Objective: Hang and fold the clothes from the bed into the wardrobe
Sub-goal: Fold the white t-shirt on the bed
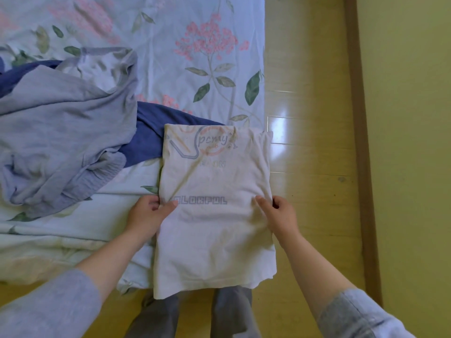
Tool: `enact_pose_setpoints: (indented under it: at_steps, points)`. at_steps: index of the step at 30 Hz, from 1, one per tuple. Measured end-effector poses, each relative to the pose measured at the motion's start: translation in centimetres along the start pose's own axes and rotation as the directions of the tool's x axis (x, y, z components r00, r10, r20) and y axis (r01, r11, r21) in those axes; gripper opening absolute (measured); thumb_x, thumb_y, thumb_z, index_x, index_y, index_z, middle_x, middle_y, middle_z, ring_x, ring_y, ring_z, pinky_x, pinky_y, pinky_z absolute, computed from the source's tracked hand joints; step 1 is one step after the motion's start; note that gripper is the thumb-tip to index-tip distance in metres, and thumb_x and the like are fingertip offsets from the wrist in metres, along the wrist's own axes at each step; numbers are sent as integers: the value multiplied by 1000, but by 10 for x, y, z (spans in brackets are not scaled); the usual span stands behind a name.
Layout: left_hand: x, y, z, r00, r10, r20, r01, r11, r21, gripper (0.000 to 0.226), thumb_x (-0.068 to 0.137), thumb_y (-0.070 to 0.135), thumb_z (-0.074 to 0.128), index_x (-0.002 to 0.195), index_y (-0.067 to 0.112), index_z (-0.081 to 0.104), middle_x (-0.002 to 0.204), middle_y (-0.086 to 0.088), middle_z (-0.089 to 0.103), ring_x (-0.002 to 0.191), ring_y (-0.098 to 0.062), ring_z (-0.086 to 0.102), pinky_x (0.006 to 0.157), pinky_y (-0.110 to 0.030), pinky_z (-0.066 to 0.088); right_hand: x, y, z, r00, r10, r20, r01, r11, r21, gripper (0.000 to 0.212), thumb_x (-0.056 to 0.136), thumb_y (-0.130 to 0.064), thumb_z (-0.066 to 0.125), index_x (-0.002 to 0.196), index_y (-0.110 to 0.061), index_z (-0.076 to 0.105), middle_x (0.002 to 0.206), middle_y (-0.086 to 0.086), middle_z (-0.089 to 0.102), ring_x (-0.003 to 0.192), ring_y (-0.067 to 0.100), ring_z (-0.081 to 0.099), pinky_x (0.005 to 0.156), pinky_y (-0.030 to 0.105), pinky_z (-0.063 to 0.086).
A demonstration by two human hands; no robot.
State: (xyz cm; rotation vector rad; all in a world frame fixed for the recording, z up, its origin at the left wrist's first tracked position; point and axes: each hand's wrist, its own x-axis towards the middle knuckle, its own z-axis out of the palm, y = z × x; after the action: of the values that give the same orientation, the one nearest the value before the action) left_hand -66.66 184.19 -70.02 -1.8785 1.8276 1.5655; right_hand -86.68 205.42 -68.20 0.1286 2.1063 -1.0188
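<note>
A white printed T-shirt (214, 215), folded into a long rectangle, lies at the bed's corner with its near end hanging over the edge. My left hand (146, 213) pinches its left edge at mid-length, thumb on top. On the opposite side, my right hand (278, 213) pinches the right edge the same way. A crumpled grey garment (66, 140) lies to the left on the bed. Under it, a dark blue garment (151, 132) pokes out and touches the T-shirt's top left corner.
The bed carries a pale blue floral sheet (195, 57). Shiny yellow wooden floor (305, 142) runs along the bed's right side, with a brown strip (358, 142) further right. My legs in grey trousers (195, 313) stand at the bed's near edge.
</note>
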Motion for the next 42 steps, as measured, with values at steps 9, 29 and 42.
enact_pose_setpoints:
  at_steps: [9,29,42]
  points:
    - [-4,7,2,952,-130,278,236,889,-392,19,82,11,74,99,4,70,100,-14,73,88,-25,70,88,-37,54,3,-23,1,960,143,242,-169,982,90,32,78,-19,80,106,-9,69,101,10,74,91,28,72,86,45,58]
    - [-40,251,-139,879,473,54,-382,768,-514,20,69,32,76,84,19,74,87,0,76,78,-12,71,69,-21,54,-35,-266,-59,911,-404,85,343,854,391,19,83,-16,75,101,-16,69,102,4,75,96,21,71,74,30,56]
    - [-67,-26,-62,954,36,296,-77,989,129,38,75,20,83,44,21,61,41,12,53,49,-3,51,42,-14,27,-73,3,-6,975,134,177,-133,991,-17,13,86,-22,74,96,-17,68,93,-5,72,81,3,65,57,11,47]
